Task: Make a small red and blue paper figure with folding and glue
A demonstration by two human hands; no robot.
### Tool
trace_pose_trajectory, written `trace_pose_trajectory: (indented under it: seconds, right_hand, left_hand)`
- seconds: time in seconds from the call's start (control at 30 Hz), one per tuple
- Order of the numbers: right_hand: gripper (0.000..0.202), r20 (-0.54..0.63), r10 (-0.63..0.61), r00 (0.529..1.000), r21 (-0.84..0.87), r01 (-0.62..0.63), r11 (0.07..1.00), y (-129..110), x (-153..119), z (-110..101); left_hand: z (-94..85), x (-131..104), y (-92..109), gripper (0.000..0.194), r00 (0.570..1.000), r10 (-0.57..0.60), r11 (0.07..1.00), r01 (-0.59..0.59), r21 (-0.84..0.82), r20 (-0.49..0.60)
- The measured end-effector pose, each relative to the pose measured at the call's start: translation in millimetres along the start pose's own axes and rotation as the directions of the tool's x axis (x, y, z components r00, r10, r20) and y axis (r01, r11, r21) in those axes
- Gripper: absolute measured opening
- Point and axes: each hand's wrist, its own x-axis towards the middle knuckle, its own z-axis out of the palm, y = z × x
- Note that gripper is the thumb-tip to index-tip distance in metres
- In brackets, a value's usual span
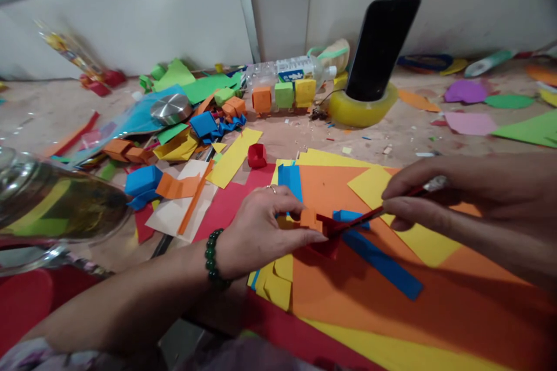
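Observation:
My left hand (272,220) pinches a small folded orange paper piece (310,219) between thumb and fingers, above the stacked sheets. In my right hand (439,200) is a thin dark red stick-like tool (369,216), its tip reaching down to the left. That tip meets a folded red paper piece (327,243) right beside the orange one. Just behind the tool lies a folded blue paper piece (348,217). A flat blue strip (383,264) rests on the large orange sheet (348,301), and a yellow piece (429,240) lies partly under my right hand.
A black phone (383,46) stands in a yellow tape roll (363,110). Left of it are a plastic bottle (289,69) and small paper cubes (284,95). A glass jar (61,203) is at the far left, near a metal lid (170,109) and paper scraps.

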Motion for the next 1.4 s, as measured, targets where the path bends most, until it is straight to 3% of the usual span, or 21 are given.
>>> trace_pose_trajectory:
  seconds: [0.13, 0.23, 0.37, 0.47, 0.87, 1.0, 1.13, 1.4]
  right_hand:
    - [0.017, 0.082, -0.065, 0.995, 0.118, 0.055, 0.991, -3.1, 5.8, 1.1]
    - [0.029, 0.184, 0.017, 0.983, 0.252, -0.064, 0.966, -7.2, 14.4, 0.4]
    - [0.037, 0.292, 0.168, 0.941, 0.427, -0.286, 0.858, -7.6, 20.8, 5.1]
    - [0.036, 0.334, 0.198, 0.922, 0.479, -0.347, 0.807, -3.9, 18.2, 12.7]
    - [0.040, 0.207, 0.115, 0.971, 0.315, -0.178, 0.932, -8.9, 10.0, 15.0]
    - [0.039, 0.200, 0.111, 0.973, 0.298, -0.169, 0.939, -11.3, 11.0, 14.1]
    - [0.037, 0.195, 0.110, 0.975, 0.286, -0.164, 0.944, -12.8, 11.4, 14.4]
    - [0.038, 0.198, 0.153, 0.968, 0.362, -0.217, 0.907, -9.7, 15.3, 8.9]
  left_hand:
    - [-0.6, -1.4, -0.8, 0.023, 1.000, 0.014, 1.000, -0.014, -0.005, 0.012]
    - [-0.8, -1.5, 0.6, 0.022, 1.000, 0.006, 1.000, -0.006, -0.007, 0.020]
    - [-0.4, -1.9, 1.4, 0.019, 1.000, 0.029, 1.000, -0.029, -0.009, 0.004]
    - [-0.2, -2.6, 0.8, 0.020, 0.998, 0.059, 0.998, -0.059, 0.026, -0.006]
    - [-1.2, -3.2, 6.1, 0.024, 0.998, 0.063, 0.981, -0.066, 0.184, 0.019]
    - [-1.4, -1.5, 7.9, 0.025, 0.995, 0.089, 0.988, -0.094, 0.126, 0.043]
    - [-2.2, -0.5, 8.7, 0.011, 0.996, 0.047, 0.998, -0.051, 0.045, 0.080]
    - [-2.1, 0.6, 8.5, 0.014, 0.998, 0.008, 0.998, -0.012, 0.066, 0.066]
